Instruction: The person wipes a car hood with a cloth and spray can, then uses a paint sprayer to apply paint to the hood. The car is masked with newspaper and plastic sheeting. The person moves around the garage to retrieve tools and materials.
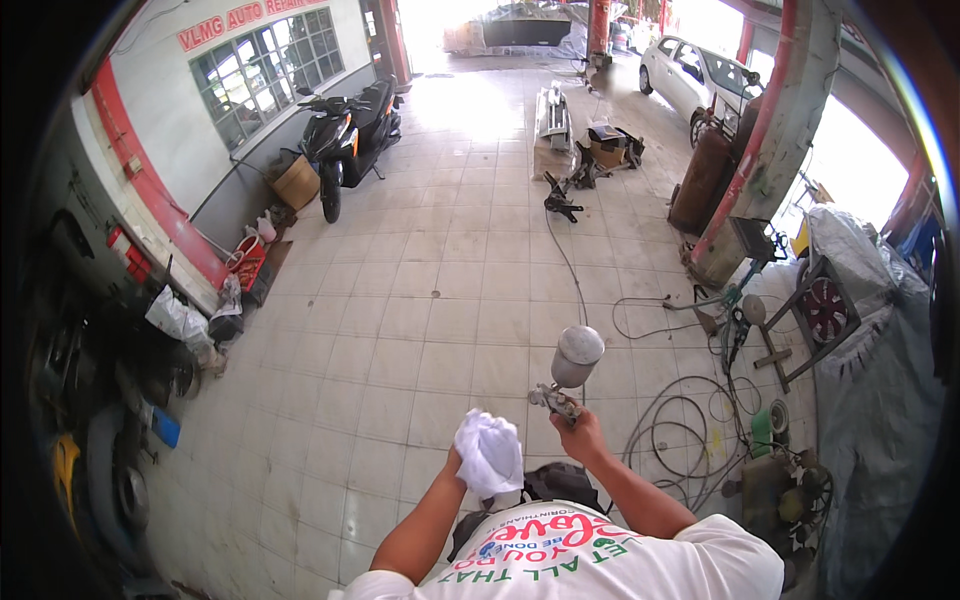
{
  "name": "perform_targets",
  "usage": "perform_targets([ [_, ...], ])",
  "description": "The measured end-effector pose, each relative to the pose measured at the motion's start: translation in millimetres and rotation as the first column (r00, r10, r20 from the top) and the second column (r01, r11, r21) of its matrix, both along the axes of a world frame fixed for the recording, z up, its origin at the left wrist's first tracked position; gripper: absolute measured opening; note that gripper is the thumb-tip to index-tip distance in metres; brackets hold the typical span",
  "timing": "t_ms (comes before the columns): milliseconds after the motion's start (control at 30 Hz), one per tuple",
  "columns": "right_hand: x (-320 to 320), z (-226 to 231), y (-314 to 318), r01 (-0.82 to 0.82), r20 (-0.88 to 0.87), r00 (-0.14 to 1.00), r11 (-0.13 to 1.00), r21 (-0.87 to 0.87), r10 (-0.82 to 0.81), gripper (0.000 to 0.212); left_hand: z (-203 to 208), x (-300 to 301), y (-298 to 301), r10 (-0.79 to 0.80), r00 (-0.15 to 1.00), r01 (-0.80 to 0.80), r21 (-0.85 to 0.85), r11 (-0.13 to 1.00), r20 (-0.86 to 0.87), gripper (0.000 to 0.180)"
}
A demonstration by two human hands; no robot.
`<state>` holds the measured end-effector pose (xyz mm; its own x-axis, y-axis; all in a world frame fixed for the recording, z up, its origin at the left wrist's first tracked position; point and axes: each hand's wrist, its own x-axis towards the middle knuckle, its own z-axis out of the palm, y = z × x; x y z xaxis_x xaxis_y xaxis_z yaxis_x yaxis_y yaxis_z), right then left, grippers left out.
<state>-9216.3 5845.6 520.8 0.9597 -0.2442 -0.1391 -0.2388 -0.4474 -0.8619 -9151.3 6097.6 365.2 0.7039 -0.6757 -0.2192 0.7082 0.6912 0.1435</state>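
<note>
The person is standing on the tiled workshop floor (420,330) and holding both hands out in front of the chest. The left hand (462,462) is gripping a bunched white cloth (490,452); the cloth is covering the fingers, so whether they are curled tight or loose cannot be told. Just beside it, the right hand (583,435) is wrapping closed around the handle of a spray gun (556,400), whose grey metal cup (578,355) is standing upright above the gun body. Cloth and gun are sitting close together but do not appear to be touching.

To wipe the gun well, I judge it best to be keeping the cup upright so nothing spills from under its lid, holding the handle firmly with the finger off the trigger, and bringing the cloth to the nozzle and body rather than swinging the gun about. Working with a clean fold of the cloth would avoid smearing residue back on.

Further right, loose hoses (690,440) are coiling across the tiles, a trip risk if the person is stepping that way. A stand fan (825,310) is sitting by a grey tarpaulin (880,400). Farther off, a black scooter (350,135) is parking near the windowed wall, and a white car (695,70) is standing by the red pillars.
</note>
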Motion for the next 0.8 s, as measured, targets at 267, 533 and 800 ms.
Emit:
perform_targets([
  [267, 256, -25, 13, 0.062, 0.282, 0.958, 0.996, -0.056, -0.044, 0.045, -13, 335, -44, -0.090, 0.996, 0.082, 0.302, 0.950, 0.011, 0.054],
  [533, 563, -12, -23, 0.111, 0.097, 0.988, 0.992, 0.055, -0.116, 0.047, 5, 562, -40, -0.164, 0.987, 0.153, 0.346, 0.926, 0.001, 0.045],
  [800, 873, -15, -31, 0.058, 0.137, 0.988, 0.997, 0.051, -0.064, 0.048, 46, 798, -94, -0.397, 0.864, 0.035, 0.750, 0.660, 0.309, 0.033],
])
